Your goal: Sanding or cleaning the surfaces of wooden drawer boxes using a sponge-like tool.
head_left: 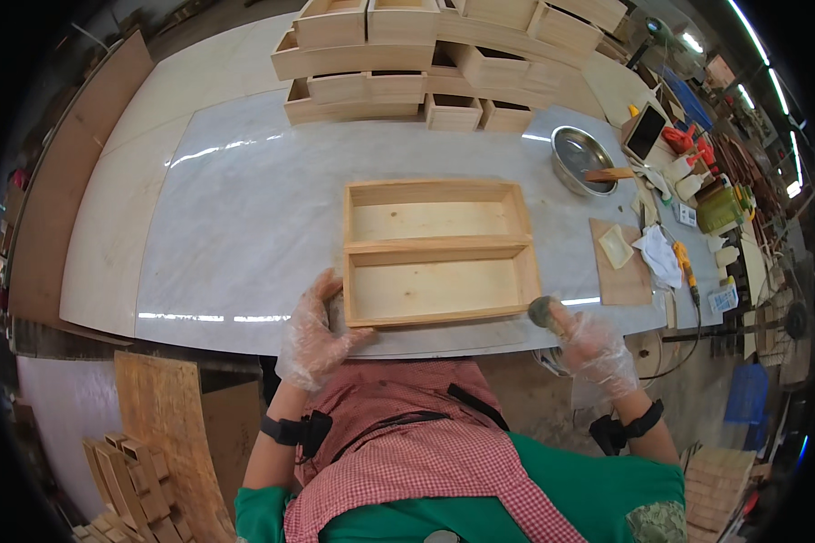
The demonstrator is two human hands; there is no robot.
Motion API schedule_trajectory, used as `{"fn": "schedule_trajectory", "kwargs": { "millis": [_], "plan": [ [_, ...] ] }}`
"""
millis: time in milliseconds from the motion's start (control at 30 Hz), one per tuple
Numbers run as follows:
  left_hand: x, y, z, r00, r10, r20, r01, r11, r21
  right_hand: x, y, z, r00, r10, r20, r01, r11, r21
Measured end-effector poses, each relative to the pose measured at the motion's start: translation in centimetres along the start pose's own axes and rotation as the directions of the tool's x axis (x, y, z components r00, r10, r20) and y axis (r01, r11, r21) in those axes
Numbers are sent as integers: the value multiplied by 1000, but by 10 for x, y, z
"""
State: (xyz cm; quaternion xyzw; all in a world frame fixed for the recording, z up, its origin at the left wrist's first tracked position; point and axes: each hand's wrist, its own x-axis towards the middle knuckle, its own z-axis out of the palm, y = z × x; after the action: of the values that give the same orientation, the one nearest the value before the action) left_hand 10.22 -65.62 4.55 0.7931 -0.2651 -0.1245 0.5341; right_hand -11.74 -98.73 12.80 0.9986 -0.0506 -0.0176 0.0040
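Note:
A shallow pale wooden box [436, 244] with a divider across its middle lies open side up on the sheet-covered table. My left hand [314, 337], in a clear plastic glove, grips its near left corner, fingers along the left side and thumb at the front edge. At the near right corner, my right hand [593, 348], gloved the same way, is closed on a dark grey-green rounded pad [541, 312]. The pad is at or very close to the box's corner; its exact material cannot be made out.
Stacked wooden boxes [362, 86] stand at the far side. A metal bowl [581, 158] with a wooden-handled brush [609, 174] sits at the right. Beyond are a white cloth [658, 256], a thin board [638, 285], a yellow-handled tool [685, 267] and several bottles.

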Motion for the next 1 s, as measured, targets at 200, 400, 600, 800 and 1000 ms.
{"fn": "schedule_trajectory", "kwargs": {
  "millis": [200,400,600,800,1000],
  "plan": [
    [-4,29,-3,960,281,-14,-242,851,466,-5,20,-3,946,99,-309,-30,975,220],
    [3,19,4,882,445,153,-449,697,559,13,15,25,995,89,44,-91,995,40],
    [5,29,8,903,402,152,-416,726,547,48,72,46,962,195,-190,-156,967,200],
    [1,33,9,924,361,126,-365,733,574,99,48,33,986,2,-167,-4,1000,-6],
    [4,34,12,915,384,126,-388,746,541,80,80,41,970,193,-149,-197,980,-10]
  ]
}}
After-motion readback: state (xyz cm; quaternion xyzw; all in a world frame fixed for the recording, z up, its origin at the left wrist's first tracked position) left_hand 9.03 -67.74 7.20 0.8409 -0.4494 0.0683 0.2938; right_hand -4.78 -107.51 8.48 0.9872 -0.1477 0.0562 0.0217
